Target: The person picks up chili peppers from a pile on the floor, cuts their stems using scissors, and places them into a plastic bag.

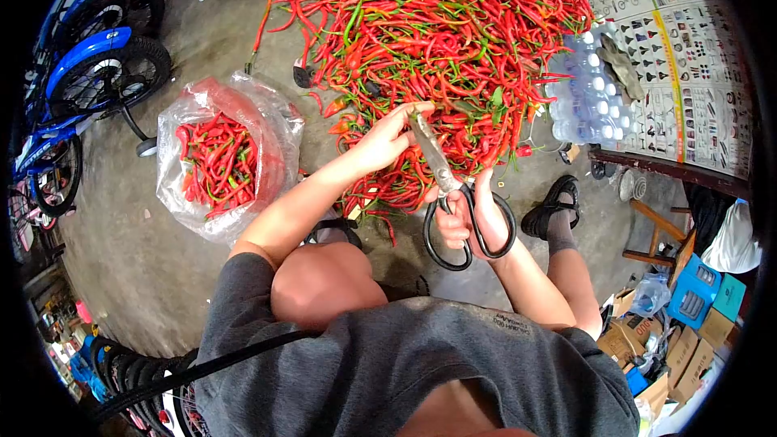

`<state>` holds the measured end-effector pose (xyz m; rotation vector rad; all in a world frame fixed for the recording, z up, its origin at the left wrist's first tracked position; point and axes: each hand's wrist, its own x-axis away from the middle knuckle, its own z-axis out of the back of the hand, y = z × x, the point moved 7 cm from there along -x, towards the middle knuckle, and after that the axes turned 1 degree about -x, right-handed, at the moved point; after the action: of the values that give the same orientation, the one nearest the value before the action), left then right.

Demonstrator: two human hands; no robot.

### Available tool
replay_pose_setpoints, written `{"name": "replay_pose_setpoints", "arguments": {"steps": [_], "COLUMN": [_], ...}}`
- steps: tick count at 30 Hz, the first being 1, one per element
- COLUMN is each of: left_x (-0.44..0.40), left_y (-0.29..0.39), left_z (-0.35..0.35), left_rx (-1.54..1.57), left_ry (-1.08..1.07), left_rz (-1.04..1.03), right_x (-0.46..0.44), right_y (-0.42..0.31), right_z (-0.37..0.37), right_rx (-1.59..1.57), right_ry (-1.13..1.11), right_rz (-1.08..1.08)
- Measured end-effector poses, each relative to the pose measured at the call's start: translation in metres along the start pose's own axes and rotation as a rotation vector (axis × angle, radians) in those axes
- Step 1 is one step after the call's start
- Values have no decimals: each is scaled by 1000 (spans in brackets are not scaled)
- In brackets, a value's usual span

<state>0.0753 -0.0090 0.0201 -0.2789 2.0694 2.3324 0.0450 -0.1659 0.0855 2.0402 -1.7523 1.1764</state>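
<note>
A big heap of red chili peppers [453, 24] with green stems lies in front of me. My right hand [461, 222] is wrapped round the black handles of a pair of scissors [437, 158], whose worn metal blades point up and away, nearly together. Beside the blade tips, at the heap's near edge, my left hand [387, 139] has its thumb and fingers pinched; what they hold is too small to make out. Left of my left arm, a clear plastic bag [174, 182] with a red inner part stands open, holding chili peppers [220, 163].
Blue-fendered bicycles [105, 57] stand at the left. A pack of water bottles [587, 89] sits right of the heap, against a table covered with a printed sheet [696, 57]. A wooden stool [660, 235] and cardboard boxes [688, 360] are at the lower right. Both my feet flank the heap.
</note>
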Motion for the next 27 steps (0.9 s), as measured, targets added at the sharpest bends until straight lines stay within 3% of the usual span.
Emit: {"name": "replay_pose_setpoints", "arguments": {"steps": [5,7,9,11,13,15,18,22,24,27], "left_x": [6,16,19,19,17,14,15,17,19,22], "left_y": [-8,-21,-14,-9,0,10,23,25,21,15], "left_z": [2,9,23,31,35,34,25,20,16,15], "left_rx": [194,270,179,97,-66,-227,-436,-515,-553,-558], "left_ry": [36,181,254,279,214,152,42,4,-55,-51], "left_rz": [-58,215,283,232,224,214,185,151,141,156], "right_x": [-2,-3,-5,-6,8,4,0,-1,-1,1], "right_y": [3,2,3,-8,-36,-45,-51,-52,-50,-46], "right_z": [3,3,8,30,18,13,10,9,16,23], "right_rx": [60,97,57,501,1379,1594,1601,1625,1601,1552], "right_ry": [-43,-24,-57,118,483,586,572,580,588,598], "right_rz": [-35,39,83,267,474,432,325,332,229,289]}}
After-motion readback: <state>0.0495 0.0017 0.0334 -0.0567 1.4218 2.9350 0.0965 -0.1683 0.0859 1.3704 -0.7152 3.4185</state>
